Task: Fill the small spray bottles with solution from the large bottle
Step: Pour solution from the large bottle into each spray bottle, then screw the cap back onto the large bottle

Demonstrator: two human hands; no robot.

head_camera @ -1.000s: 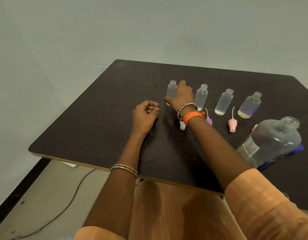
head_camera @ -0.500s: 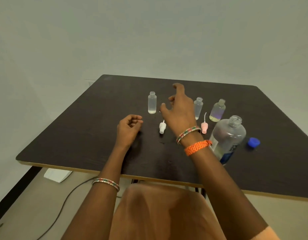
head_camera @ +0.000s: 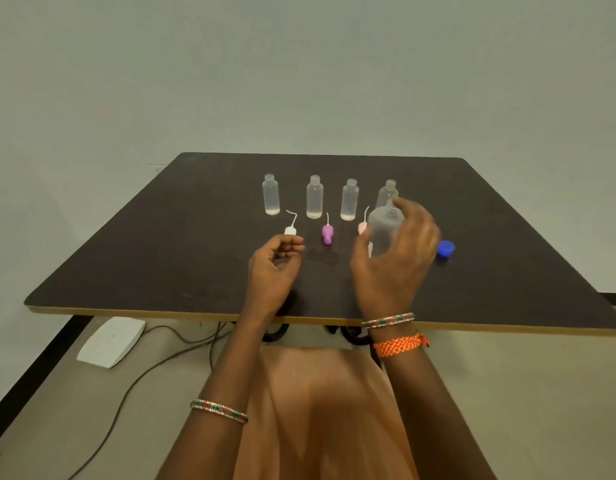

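Observation:
Several small clear spray bottles stand uncapped in a row at the back of the dark table (head_camera: 161, 258): the leftmost bottle (head_camera: 271, 199), two middle bottles (head_camera: 314, 201) (head_camera: 349, 204), and a rightmost bottle (head_camera: 388, 194) partly hidden. Each holds a little liquid. In front lie a white spray cap (head_camera: 290, 231), a purple cap (head_camera: 327, 234) and a pink cap (head_camera: 362, 227). My right hand (head_camera: 398, 261) wraps the large clear bottle (head_camera: 382, 233), which is open at the top. My left hand (head_camera: 273, 268) hovers loosely curled, holding nothing.
A blue screw cap (head_camera: 446, 249) lies on the table right of the large bottle. The table's near edge runs just under my wrists. On the floor to the left are a white box (head_camera: 111, 341) and trailing cables (head_camera: 126, 393).
My right hand left the leftmost small bottle, swung right and closed round the large bottle. The camera pulled back and tilted up. My left hand lifted slightly, still curled.

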